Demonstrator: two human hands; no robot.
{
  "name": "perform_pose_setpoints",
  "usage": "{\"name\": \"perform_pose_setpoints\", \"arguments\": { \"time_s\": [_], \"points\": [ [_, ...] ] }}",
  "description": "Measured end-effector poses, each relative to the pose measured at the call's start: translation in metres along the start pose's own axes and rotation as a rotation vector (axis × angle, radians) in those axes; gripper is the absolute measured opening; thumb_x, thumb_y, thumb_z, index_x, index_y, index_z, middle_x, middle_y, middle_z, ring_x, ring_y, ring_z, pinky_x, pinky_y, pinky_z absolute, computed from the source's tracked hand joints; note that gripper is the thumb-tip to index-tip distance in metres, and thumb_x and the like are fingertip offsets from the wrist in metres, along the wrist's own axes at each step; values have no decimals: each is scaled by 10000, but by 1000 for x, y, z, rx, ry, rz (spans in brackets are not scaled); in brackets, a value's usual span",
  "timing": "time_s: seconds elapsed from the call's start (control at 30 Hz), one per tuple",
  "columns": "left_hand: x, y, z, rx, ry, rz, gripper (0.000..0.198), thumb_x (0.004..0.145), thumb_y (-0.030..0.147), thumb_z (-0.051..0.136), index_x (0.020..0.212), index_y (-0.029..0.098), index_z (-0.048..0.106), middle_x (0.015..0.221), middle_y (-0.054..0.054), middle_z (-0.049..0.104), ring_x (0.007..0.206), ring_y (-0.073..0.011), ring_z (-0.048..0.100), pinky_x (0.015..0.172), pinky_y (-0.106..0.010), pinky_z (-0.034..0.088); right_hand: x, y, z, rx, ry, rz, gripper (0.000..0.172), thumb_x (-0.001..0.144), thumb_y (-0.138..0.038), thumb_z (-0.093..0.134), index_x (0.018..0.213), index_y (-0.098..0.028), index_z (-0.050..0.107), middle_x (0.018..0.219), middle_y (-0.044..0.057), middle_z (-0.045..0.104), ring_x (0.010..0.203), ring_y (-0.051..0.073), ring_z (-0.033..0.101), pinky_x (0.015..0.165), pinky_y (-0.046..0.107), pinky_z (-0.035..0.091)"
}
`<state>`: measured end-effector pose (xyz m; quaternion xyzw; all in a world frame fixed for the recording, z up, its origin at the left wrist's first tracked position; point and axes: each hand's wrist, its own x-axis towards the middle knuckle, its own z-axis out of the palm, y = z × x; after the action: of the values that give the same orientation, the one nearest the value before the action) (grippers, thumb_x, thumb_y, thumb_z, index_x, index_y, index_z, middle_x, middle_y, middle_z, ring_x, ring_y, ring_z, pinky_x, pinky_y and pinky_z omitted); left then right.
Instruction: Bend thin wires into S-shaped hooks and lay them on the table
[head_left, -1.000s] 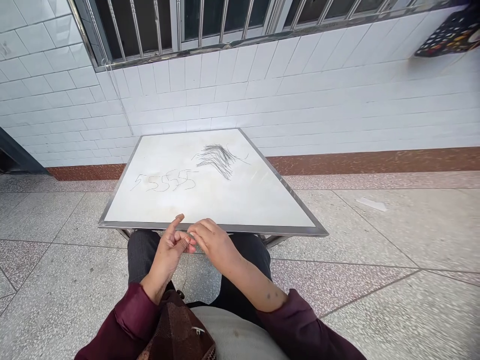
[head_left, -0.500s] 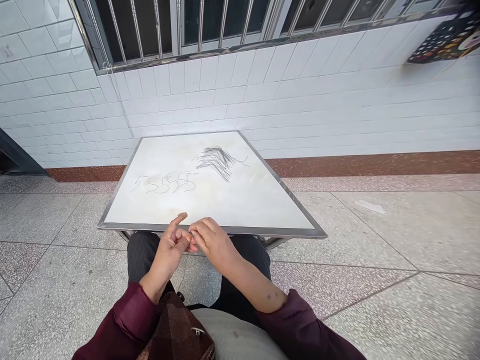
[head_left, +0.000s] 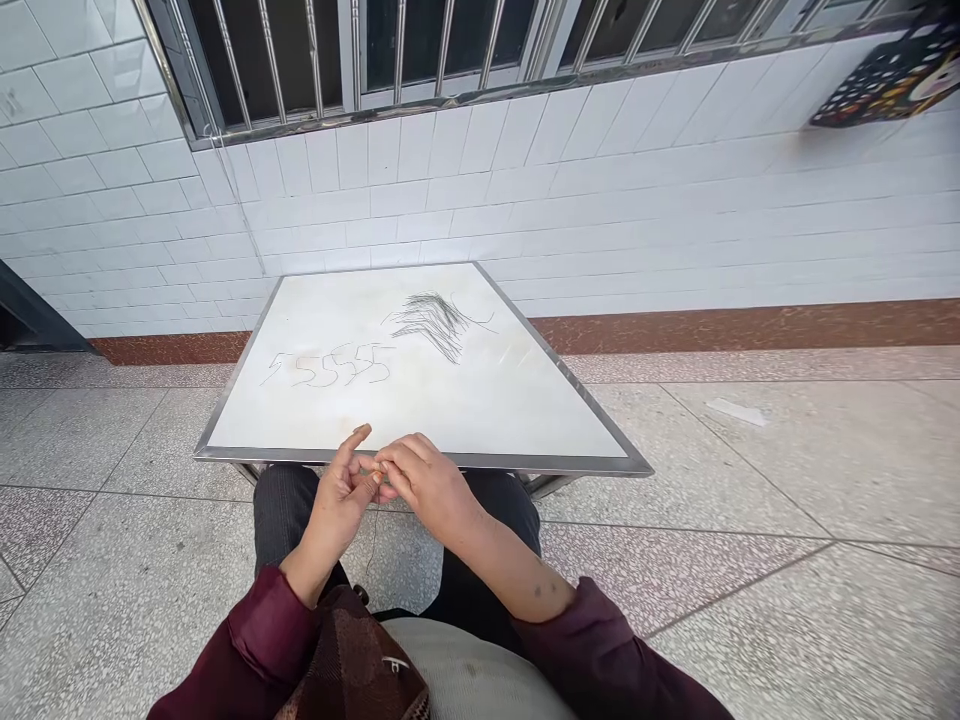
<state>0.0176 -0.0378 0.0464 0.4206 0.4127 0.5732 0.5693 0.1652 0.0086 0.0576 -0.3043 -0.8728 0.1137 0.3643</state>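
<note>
1. Now the dark thread (head_left: 375, 535) hangs almost straight below the fingers, where half a second ago it slanted further left; that suggests the fingers are adjusting it, with the fine work between them unfinished.
2. The left hand (head_left: 339, 508) has a narrow grip: the thumb seems to press the thread against a bent finger, while another finger stands raised.
3. The right hand (head_left: 441, 492) meets it, fingertips drawn close together; what they pinch is hidden, so I cannot tell whether that grip is closed on the thread.
4. Both hands are just beyond the near edge of the desk (head_left: 517, 425), above the lap, much as in the earlier frame.
5. On the desk, the fanned dark strands (head_left: 431, 318) and the 5-shaped lines (head_left: 328, 366) look unchanged.
</note>
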Motion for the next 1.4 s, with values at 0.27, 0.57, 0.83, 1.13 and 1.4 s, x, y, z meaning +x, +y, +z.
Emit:
{"name": "perform_pose_setpoints", "arguments": {
  "time_s": [0.27,0.57,0.83,1.13,1.4],
  "points": [
    [-1,0,0,-13,-1,-16,648,783,279,723,1373,221,461,892,-30,673,767,-159,665,775,-321,509,-1,3,0,-22,41,21,153,939,-111,474,913,-199,595,860,51,617,841,200,568,751,350,509],
    [7,2,2,33,48,13,568,760,297,749,1284,191,556,799,-9,671,672,-121,610,632,-238,459,-2,6,-2,-20,57,53,150,951,-160,484,928,-205,625,863,53,636,856,200,590,768,352,517],
    [9,9,8,-7,40,-14,545,715,272,781,1223,172,612,696,13,648,635,-124,633,617,-239,481,-1,3,-1,-66,71,18,180,956,-149,460,884,-199,618,821,50,605,802,196,561,717,329,488],
    [12,11,2,-11,33,-89,575,679,289,810,1203,156,615,719,-10,675,691,-157,669,588,-230,492,2,8,-5,-96,-12,-10,164,948,-150,485,930,-195,641,874,66,650,817,208,557,739,354,455],
    [20,25,-4,-44,78,-115,630,659,287,826,1230,166,589,756,-9,679,691,-147,676,583,-225,530,2,22,-18,-16,277,72,161,948,-206,507,1049,-237,628,979,72,662,950,240,565,839,411,469]
  ]
}}
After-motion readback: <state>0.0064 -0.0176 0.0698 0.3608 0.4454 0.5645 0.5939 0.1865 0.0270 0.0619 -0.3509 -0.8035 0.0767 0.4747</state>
